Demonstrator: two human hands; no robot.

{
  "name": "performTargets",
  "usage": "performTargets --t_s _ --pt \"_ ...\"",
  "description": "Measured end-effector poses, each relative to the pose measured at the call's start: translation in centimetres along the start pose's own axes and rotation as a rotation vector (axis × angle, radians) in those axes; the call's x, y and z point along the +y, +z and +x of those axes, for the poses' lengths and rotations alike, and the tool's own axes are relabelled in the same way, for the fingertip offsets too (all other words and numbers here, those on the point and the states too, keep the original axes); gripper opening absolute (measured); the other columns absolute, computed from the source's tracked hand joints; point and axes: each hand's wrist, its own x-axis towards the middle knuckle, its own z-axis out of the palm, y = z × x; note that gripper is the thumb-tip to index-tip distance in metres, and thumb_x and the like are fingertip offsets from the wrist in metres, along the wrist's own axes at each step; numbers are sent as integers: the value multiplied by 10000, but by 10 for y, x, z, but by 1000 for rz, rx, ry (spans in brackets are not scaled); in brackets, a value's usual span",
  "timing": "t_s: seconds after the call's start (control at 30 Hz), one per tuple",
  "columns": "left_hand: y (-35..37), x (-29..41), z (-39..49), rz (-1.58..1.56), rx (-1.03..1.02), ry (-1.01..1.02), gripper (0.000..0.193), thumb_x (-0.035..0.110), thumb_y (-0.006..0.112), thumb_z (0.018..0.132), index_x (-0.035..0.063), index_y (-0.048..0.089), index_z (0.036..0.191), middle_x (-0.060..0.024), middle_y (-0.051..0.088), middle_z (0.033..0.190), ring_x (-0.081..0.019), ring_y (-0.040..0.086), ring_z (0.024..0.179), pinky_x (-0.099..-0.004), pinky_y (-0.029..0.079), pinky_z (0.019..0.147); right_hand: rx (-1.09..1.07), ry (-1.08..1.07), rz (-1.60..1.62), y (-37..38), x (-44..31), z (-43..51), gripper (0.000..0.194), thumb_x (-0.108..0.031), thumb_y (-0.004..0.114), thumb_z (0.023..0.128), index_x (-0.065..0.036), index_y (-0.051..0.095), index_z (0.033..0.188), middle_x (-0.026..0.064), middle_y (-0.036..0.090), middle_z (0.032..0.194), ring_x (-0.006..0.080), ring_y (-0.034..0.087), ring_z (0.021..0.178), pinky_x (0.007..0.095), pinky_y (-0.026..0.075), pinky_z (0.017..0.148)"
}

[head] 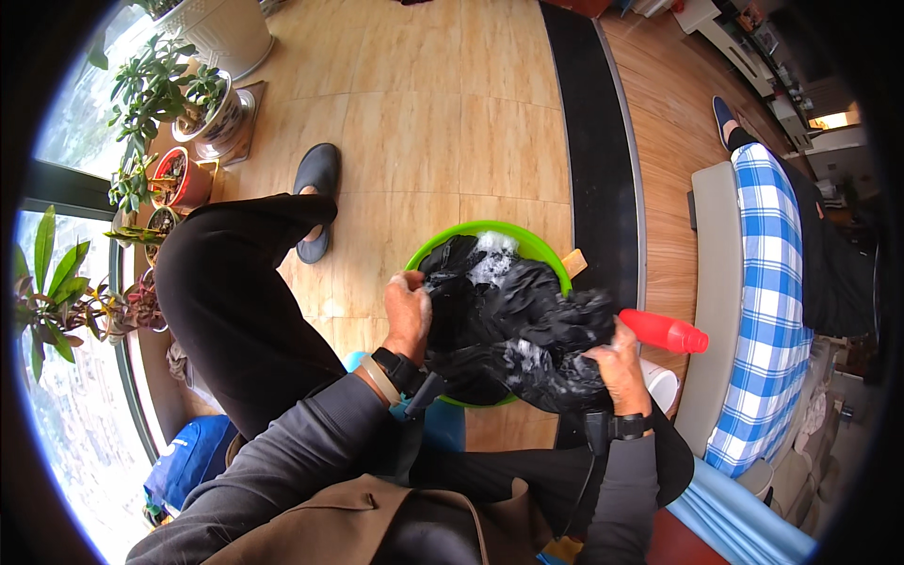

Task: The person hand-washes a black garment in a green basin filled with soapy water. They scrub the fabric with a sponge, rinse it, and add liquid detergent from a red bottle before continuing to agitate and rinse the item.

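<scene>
A bright green basin (472,227) stands on the floor between my knees. Wet black cloth (522,311) fills it, with white suds (494,258) on top. My left hand (408,311) is at the basin's left side, its fingers closed on the edge of the cloth. On the right, my right hand (621,367) grips a bunched part of the same cloth, which is raised over the basin's right rim. Suds streak this bunch too. Just beyond my right hand is a red plastic bottle (664,331); they look close, but I cannot tell whether they touch.
A tan block (575,263) sits by the basin's right rim, beside a black floor strip (600,141). A white container (660,388) stands near my right knee. Potted plants (212,113) line the window at left. A person (837,268) is on the sofa (713,282) at right.
</scene>
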Motion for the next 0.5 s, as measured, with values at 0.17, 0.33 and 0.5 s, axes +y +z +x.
performTargets --t_s 0.17,0.33,0.5 --pt "11 -51 3 460 -297 -132 244 41 651 766 -64 666 985 -286 704 1037 -481 646 1052 -515 542 895 32 87 25 -18 -8 0 620 65 657 688 52 616 1306 94 723 1189 181 676 1063 305 514 992" --pt "19 -62 -12 742 -322 148 206 96 711 762 4 692 945 -275 704 1061 -494 620 1134 -584 490 971 -125 187 313 14 19 4 655 132 671 682 15 617 1324 69 727 1178 168 674 1078 310 516 988" --pt "16 -56 -3 763 -539 82 183 138 690 781 64 723 945 -213 734 1005 -443 679 1041 -628 466 954 -36 146 -438 55 57 10 593 -261 752 841 19 548 1322 343 678 1154 516 627 1134 530 495 987"
